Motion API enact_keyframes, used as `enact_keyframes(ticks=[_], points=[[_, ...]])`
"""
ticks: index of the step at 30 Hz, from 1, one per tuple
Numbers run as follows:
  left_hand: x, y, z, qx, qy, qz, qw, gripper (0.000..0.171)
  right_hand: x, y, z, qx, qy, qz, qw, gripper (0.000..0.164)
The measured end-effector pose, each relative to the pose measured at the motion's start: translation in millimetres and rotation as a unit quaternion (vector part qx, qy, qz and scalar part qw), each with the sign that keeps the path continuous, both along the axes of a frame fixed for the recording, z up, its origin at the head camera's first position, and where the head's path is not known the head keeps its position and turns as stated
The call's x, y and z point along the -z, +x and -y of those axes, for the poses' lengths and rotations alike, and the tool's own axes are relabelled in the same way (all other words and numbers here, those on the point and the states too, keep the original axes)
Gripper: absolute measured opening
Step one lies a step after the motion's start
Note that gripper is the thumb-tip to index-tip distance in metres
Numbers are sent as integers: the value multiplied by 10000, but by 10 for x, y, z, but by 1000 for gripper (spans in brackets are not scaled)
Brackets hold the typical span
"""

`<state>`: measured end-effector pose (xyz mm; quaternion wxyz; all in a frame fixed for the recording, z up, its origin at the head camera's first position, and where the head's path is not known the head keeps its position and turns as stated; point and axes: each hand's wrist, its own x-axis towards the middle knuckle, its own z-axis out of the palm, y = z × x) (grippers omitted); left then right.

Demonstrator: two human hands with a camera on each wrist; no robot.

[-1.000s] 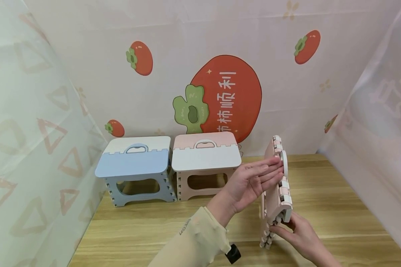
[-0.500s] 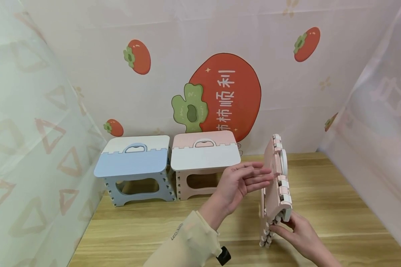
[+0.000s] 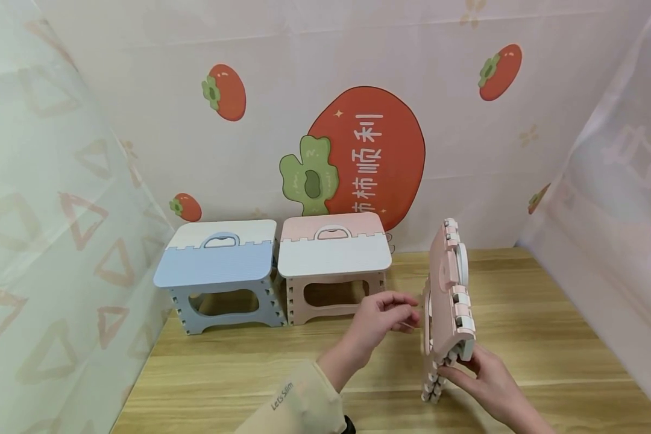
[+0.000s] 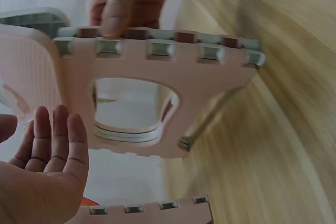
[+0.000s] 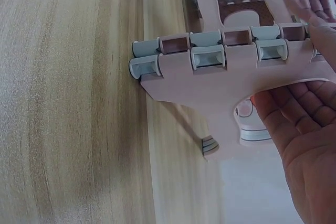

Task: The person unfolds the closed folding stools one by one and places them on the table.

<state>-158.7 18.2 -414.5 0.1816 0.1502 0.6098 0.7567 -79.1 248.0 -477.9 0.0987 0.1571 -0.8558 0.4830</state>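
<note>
A pink-and-white folding stool (image 3: 446, 301) stands folded and upright on the table, edge-on in the head view. My right hand (image 3: 490, 383) grips its near edge. The thumb lies over the hinged edge in the left wrist view, while in the right wrist view the fingers reach behind the leg panel (image 5: 194, 95). Left of the stool my left hand (image 3: 380, 316) hangs with loosely bent fingers and nothing in them, apart from the panel. In the left wrist view its fingers (image 4: 58, 140) point up beside the leg opening. The white carry handle (image 3: 463, 265) faces right.
At the back left a blue-and-white stool (image 3: 217, 259) stands unfolded on the wooden table (image 3: 548, 337). A pink-and-white unfolded stool (image 3: 333, 256) stands beside it, close to my left hand. Printed cloth walls (image 3: 282, 36) enclose the back and sides.
My left hand has drawn away from the folded stool's handle area, moving left and down, and its fingers have bent loosely. My right hand and the stools have stayed in place.
</note>
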Motion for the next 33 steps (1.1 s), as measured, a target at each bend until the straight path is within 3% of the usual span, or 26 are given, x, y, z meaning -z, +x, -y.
enact_keyframes(ticks=[6, 9, 14, 33], points=[[152, 96, 0, 247, -925, -574, 9938, 27, -11, 6, -4, -9, 68, 64, 10000, 53], [200, 132, -5, 495, -1183, -625, 9898, 32, -16, 11, -1, 39, 105, 26, 9999, 54], [267, 177, -29, 767, -1336, -614, 9862, 41, -19, 16, 8, 87, 135, 33, 9999, 54], [347, 236, -85, 982, -1620, -821, 9784, 40, -28, 17, 11, -57, 135, -45, 9999, 60]])
